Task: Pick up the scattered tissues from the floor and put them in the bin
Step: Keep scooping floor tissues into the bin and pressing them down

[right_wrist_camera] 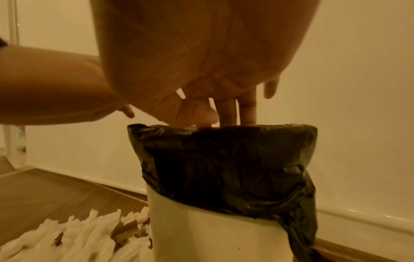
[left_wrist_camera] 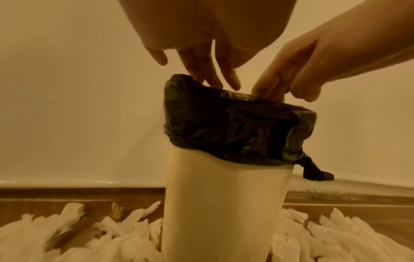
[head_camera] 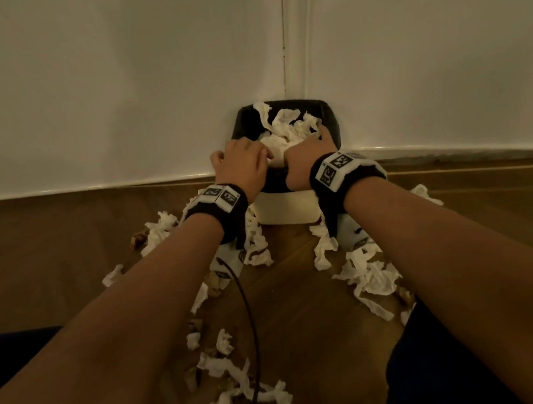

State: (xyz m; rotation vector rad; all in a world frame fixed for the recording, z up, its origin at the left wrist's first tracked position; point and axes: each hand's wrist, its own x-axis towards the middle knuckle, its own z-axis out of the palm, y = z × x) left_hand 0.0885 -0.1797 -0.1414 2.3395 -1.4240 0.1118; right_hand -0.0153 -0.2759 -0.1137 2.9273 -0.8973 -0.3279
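Head view: white bin (head_camera: 288, 210) with black liner (head_camera: 328, 117) stands in the wall corner, heaped with crumpled white tissues (head_camera: 292, 124). Left hand (head_camera: 246, 165) and right hand (head_camera: 307, 160) press flat onto the heap. More tissues (head_camera: 367, 273) lie on the floor (head_camera: 61, 265) before the bin.

Left wrist view: fingers (left_wrist_camera: 208, 70) straight, reaching into the bin's mouth.

Right wrist view: fingers (right_wrist_camera: 247, 113) straight, tips dipped below the liner rim.

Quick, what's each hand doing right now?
Left hand: open, fingers straight, reaching down onto the tissues in the bin.
Right hand: open, fingers reaching straight down into the bin.
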